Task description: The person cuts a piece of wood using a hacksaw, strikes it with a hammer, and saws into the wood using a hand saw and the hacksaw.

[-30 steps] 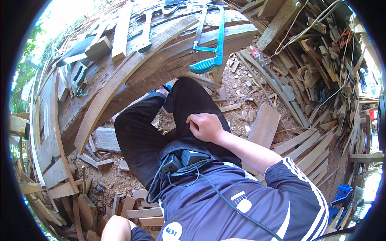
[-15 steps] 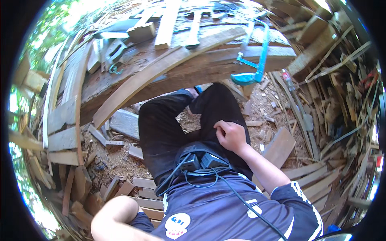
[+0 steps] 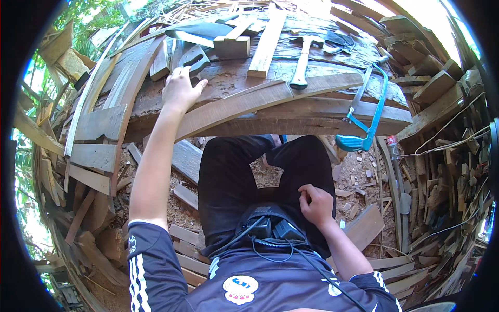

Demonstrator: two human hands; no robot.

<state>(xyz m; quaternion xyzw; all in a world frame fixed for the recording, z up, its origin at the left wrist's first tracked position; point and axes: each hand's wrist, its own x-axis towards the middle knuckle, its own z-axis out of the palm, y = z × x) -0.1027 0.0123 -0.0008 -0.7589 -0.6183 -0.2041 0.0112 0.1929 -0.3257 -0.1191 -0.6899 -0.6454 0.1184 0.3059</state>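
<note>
My left hand [image 3: 182, 89] reaches over the wooden bench [image 3: 228, 78], thumb spread and fingers stretched out. Just beyond the fingers lies the grey handle of a handsaw [image 3: 196, 59]; whether the fingertips touch anything there is hidden. My right hand [image 3: 315, 204] rests on my right thigh with its fingers loosely curled and nothing visible in them. A long wooden strip [image 3: 249, 101] lies slantwise along the bench's near edge. Right of the middle lies a hammer [image 3: 301, 67] with a pale handle. A hacksaw [image 3: 382, 104] with a turquoise frame overhangs the front edge at the right.
Wood blocks [image 3: 232, 48] and a pale board [image 3: 267, 44] lie on the bench. Stacked offcuts [image 3: 442, 182] crowd the right side. Planks [image 3: 99, 125] stand at the left. Sawdust and scraps cover the ground around my legs. A cable [image 3: 312, 255] runs across my shirt.
My left arm has swung from the lower left up and forward to the bench, near the saw handle. The view has shifted; my right hand stays on the thigh.
</note>
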